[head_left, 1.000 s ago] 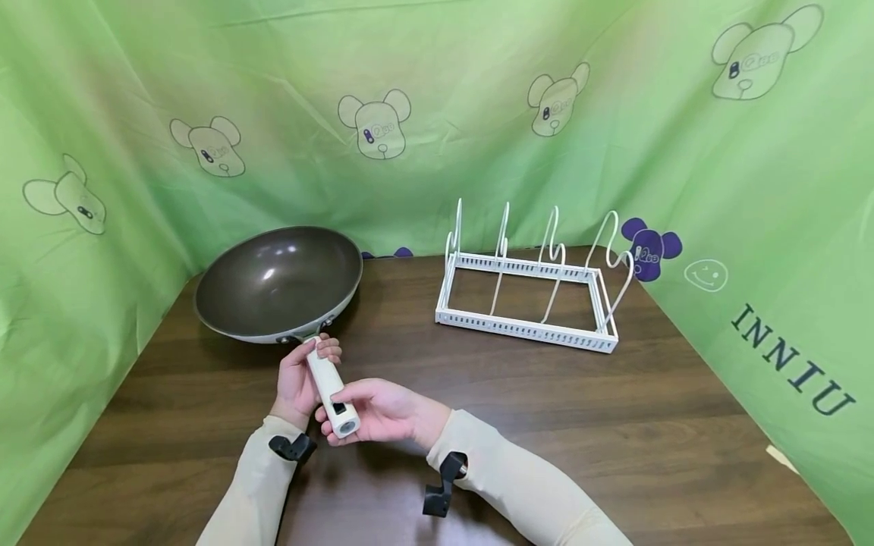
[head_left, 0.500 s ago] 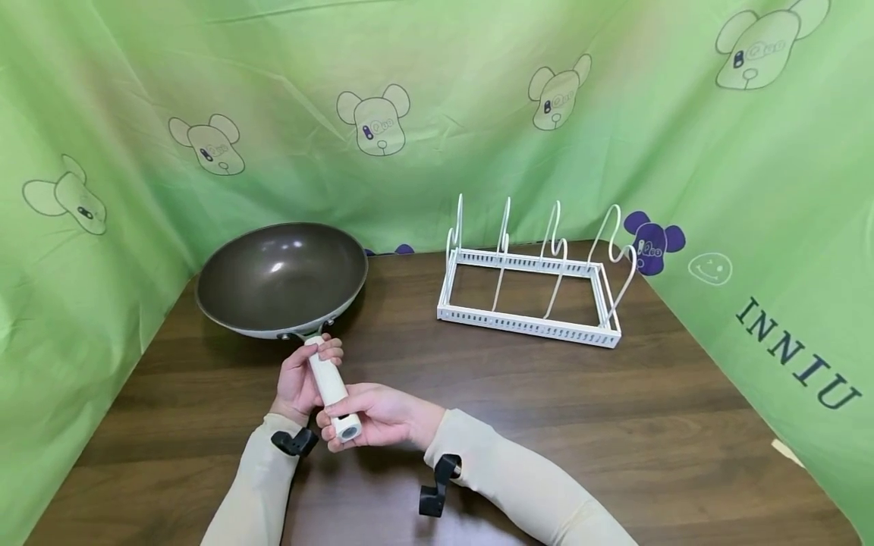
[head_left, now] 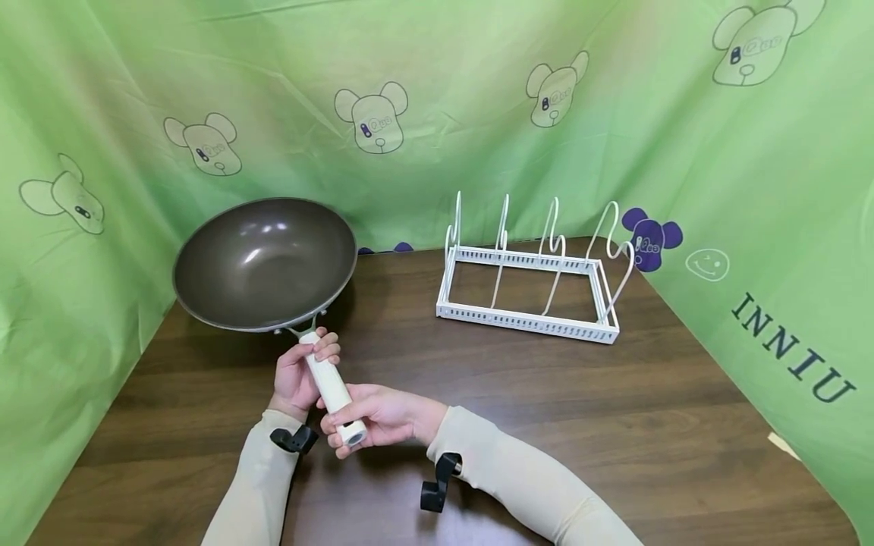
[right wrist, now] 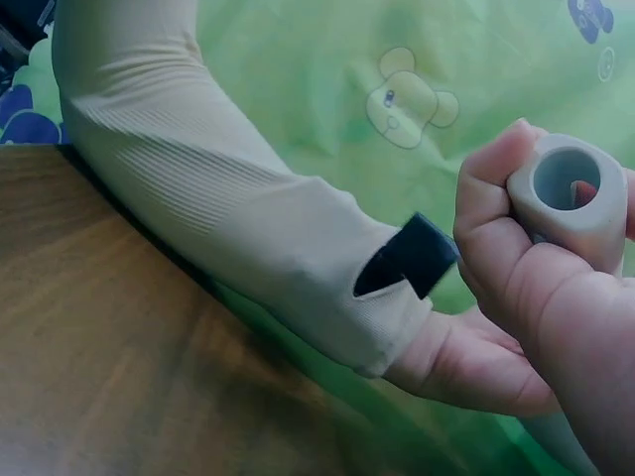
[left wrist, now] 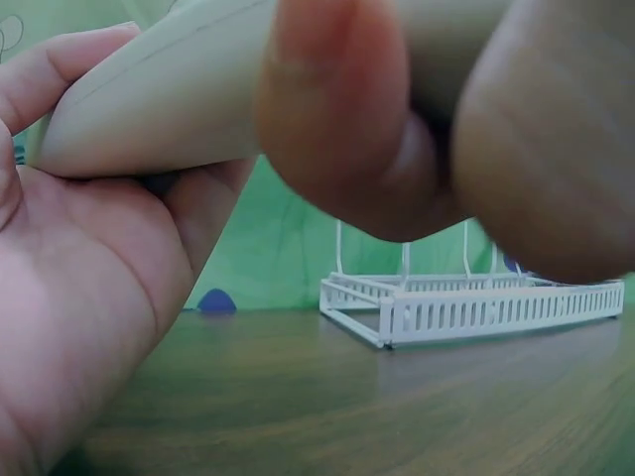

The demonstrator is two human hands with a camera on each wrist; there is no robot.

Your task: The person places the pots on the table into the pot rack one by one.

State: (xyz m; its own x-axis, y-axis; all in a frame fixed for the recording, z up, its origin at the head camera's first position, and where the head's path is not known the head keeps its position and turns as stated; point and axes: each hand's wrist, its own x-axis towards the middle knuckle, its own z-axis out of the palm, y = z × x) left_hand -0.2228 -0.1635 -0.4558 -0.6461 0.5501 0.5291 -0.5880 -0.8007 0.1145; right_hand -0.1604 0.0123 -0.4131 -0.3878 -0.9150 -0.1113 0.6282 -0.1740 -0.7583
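A dark-lined wok (head_left: 266, 265) is held up at the left of the head view, its inside facing the camera. My left hand (head_left: 298, 378) grips its cream handle (head_left: 328, 383) close to the metal bracket. Farther down, my right hand (head_left: 382, 413) holds the handle's end, with the thumb laid across the top. In the left wrist view the handle (left wrist: 169, 99) crosses above the palm, and fingers blur the foreground. The hollow handle end (right wrist: 571, 198) shows in the right wrist view, with the right hand (right wrist: 575, 317) curled round it.
A white pan rack (head_left: 529, 326) with several upright wire dividers stands at the back right of the wooden table (head_left: 546, 394). A green printed curtain (head_left: 444, 114) hangs behind and along both sides.
The wok has risen and shifted a little left, its inside tipping more toward the camera. Both hands keep hold of the handle; its end sits slightly lower and farther right.
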